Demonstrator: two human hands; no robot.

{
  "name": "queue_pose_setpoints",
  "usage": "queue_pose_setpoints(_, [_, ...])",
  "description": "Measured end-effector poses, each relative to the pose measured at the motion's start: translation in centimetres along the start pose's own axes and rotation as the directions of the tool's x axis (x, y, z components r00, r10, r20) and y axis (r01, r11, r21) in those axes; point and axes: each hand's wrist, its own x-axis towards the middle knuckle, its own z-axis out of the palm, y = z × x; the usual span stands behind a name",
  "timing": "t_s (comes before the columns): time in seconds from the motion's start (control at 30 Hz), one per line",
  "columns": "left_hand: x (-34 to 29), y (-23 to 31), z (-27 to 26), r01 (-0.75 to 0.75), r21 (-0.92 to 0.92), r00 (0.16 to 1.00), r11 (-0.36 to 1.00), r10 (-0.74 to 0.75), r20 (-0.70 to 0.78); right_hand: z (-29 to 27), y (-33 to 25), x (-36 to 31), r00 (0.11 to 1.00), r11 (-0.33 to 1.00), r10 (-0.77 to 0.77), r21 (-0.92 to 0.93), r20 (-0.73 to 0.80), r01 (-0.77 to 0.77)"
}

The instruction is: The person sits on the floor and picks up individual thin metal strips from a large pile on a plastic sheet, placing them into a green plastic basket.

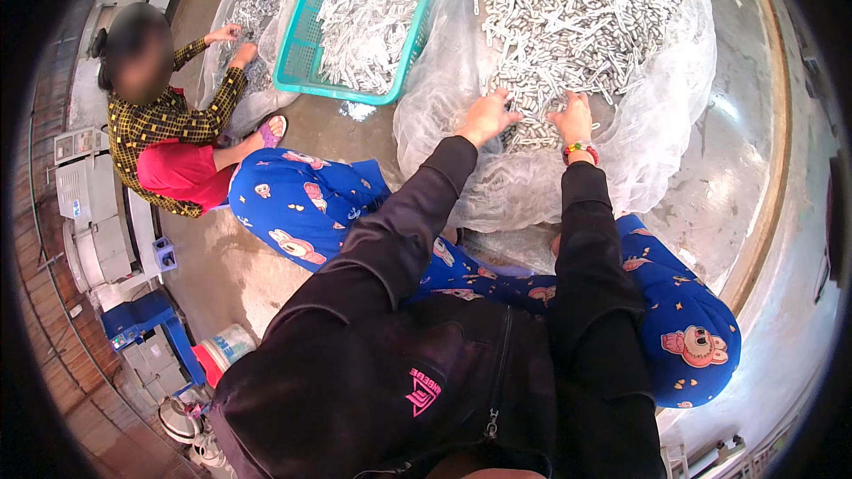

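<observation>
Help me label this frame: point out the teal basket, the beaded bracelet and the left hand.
teal basket (297, 53), head view, left wall.
beaded bracelet (581, 151), head view, beads on the right wrist.
left hand (488, 115), head view, back of hand.

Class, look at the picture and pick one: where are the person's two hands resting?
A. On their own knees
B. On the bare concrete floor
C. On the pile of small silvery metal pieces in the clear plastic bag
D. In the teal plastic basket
C: both the left hand and the right hand lie palm down on the near edge of the pile of metal pieces in the clear plastic bag, while the teal basket sits apart to the left.
</observation>
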Motion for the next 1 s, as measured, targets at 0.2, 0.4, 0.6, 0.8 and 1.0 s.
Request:
queue_pose_setpoints(0.2, [-0.8, 0.6, 2.5, 0.037, 0.296, 0.953, 0.955, -0.123, 0.277, 0.0, -0.6, 0.3, 0.988, 0.994, -0.007, 0.108, 0.153, -0.01])
queue_pose_setpoints(0.4, [2.5, -0.6, -0.4, 0.122, 0.119, 0.971, 0.985, -0.143, 0.19, -2.7, 1.9, 1.1, 0.978, 0.891, 0.207, 0.42, -0.035, -0.173])
queue_pose_setpoints(0.6, [5.2, 0.1, 0.1, 0.25, -0.035, 0.953, 0.968, -0.24, 0.184, -0.7, 1.5, -0.9, 0.99, 0.96, 0.142, 0.241, 0.011, -0.14])
queue_pose_setpoints(0.8, [4.6, 2.6, 1.1, 0.169, 0.268, 0.937, 0.948, -0.239, 0.255, 1.5, -0.9, -3.3, 0.969, 0.982, 0.177, 0.039, 0.173, -0.186])
queue_pose_setpoints(1.0, [4.5, 0.4, -0.5, 0.122, 0.031, 0.936, 0.992, -0.126, 0.329, 0.2, 3.3, -1.5, 0.926, 0.936, 0.223, 0.201, 0.304, -0.291])
